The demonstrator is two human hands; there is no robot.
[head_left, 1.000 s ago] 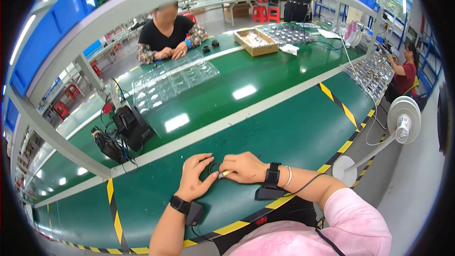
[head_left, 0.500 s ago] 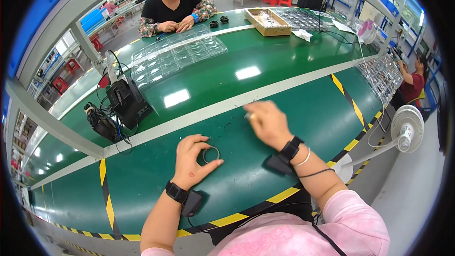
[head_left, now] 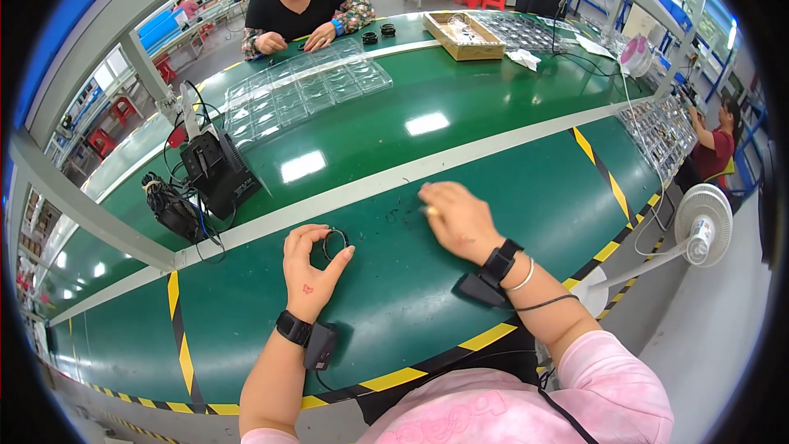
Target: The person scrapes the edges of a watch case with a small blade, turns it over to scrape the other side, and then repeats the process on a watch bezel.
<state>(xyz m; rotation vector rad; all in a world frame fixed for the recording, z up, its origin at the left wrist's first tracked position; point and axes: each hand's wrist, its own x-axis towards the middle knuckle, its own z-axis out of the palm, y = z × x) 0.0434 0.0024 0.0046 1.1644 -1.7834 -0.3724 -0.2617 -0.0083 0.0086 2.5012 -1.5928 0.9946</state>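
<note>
My left hand [head_left: 309, 272] holds a thin dark ring [head_left: 348, 240] by its edge, between thumb and fingers, just over the green tabletop. To the right, my right hand [head_left: 460, 218] hovers above the table with its fingers loosely stretched toward the left. Nothing shows between them, and a gold band sits on one finger. Nearest to its fingertips, small thin dark scraps [head_left: 392, 215] lie scattered on the green surface. Both wrists wear black straps with small black boxes.
Past a pale rail [head_left: 362, 197] stands black equipment with cables [head_left: 215, 173]. Beyond lie a clear compartment tray [head_left: 308, 86], a wooden box [head_left: 464, 36] and black round parts [head_left: 388, 30], near a co-worker. A white fan [head_left: 704, 226] stands at right. Yellow-black tape edges the table.
My left hand has moved left and slightly away from me with the ring. The right hand's fingers have straightened a little near the scraps. The co-worker's hands have moved apart.
</note>
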